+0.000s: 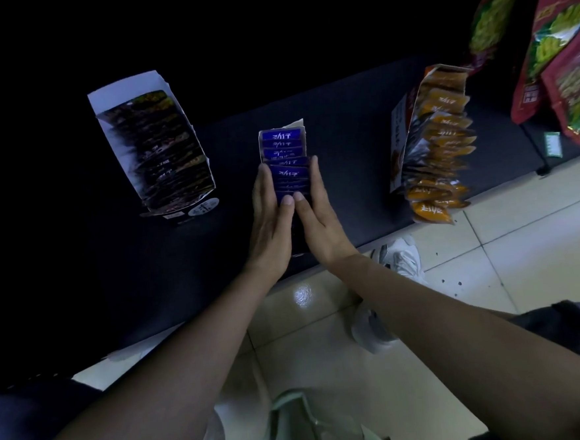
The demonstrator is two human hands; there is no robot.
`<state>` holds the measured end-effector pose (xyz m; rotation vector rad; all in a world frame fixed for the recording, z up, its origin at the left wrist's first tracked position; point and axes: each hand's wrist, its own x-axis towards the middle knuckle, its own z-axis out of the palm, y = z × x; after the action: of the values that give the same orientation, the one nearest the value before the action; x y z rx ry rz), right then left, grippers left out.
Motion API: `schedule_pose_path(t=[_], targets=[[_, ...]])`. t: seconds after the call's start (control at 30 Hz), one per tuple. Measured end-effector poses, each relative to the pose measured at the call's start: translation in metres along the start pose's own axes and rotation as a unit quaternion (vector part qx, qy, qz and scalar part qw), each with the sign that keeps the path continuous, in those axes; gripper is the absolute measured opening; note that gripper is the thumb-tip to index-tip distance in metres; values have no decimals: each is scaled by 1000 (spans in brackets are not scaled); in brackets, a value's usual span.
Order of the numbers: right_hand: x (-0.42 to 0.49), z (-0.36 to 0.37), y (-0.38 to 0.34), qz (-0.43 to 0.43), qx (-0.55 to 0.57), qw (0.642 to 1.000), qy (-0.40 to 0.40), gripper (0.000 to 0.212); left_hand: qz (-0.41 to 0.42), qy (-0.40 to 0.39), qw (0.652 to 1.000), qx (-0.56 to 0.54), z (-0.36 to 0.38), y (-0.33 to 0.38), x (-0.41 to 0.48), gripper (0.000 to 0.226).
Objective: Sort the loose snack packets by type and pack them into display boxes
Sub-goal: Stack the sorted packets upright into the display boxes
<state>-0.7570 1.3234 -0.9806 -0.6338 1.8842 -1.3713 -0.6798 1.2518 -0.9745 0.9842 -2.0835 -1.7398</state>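
- On counter (345, 147), centre: blue box (298, 126), blue packets (284, 153) filed upright inside, seemingly nearly packed.
- Left hand (269, 217) and right hand (319, 214) flat against the row, fingers straight, gripping nothing.
- Left of blue box: dark box (153, 143), full.
- Right of blue box: orange box (401, 133), orange packets (432, 206) spilling out, probably still to tidy.

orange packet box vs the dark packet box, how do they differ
The orange packet box holds orange packets; the dark packet box holds blackish ones. The orange packet box overflows, packets spilling past its near end, while the dark packet box keeps its row inside its walls. Both are open white card boxes on the black table.
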Motion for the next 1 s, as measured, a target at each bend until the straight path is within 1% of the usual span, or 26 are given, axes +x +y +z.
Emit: schedule_pose_path(t=[0.1,0.17,0.23,0.33,0.37,0.43,0.53,0.67,0.77,0.83,0.93,1.0], targets=[[2,0,1,-28,-34,999,-2,58,14,37,998,55,-2,3,1,67],[3,-3,2,-15,-21,1000,0,50,14,50,993,109,1,3,4,65],[7,-7,5,-7,-17,1000,14,47,38,51,984,165,4,1,5,64],[16,-10,3,-39,-38,998,31,57,70,46,977,196,3,-5,5,64],[19,-11,1,-43,-42,998,36,60,69,44,977,199,2,-6,5,65],[26,-13,-3,-36,-59,997,39,60,64,41,976,202,-1,-8,5,66],[24,-12,-5,-54,-93,994,9,57,54,39,979,194,0,-6,7,68],[17,-10,-3,-42,-70,997,-11,55,34,35,987,152,3,-5,9,71],[24,-16,-3,-76,-124,989,-13,60,13,21,993,119,3,-4,10,73],[25,-15,-1,-98,-155,983,-17,60,-5,21,995,94,1,-7,11,75],[26,-14,3,-95,-166,981,-30,57,-5,18,998,58,-1,-11,15,83],[27,-19,1,-77,-148,985,-50,58,-5,5,999,32,-2,-10,15,86]])
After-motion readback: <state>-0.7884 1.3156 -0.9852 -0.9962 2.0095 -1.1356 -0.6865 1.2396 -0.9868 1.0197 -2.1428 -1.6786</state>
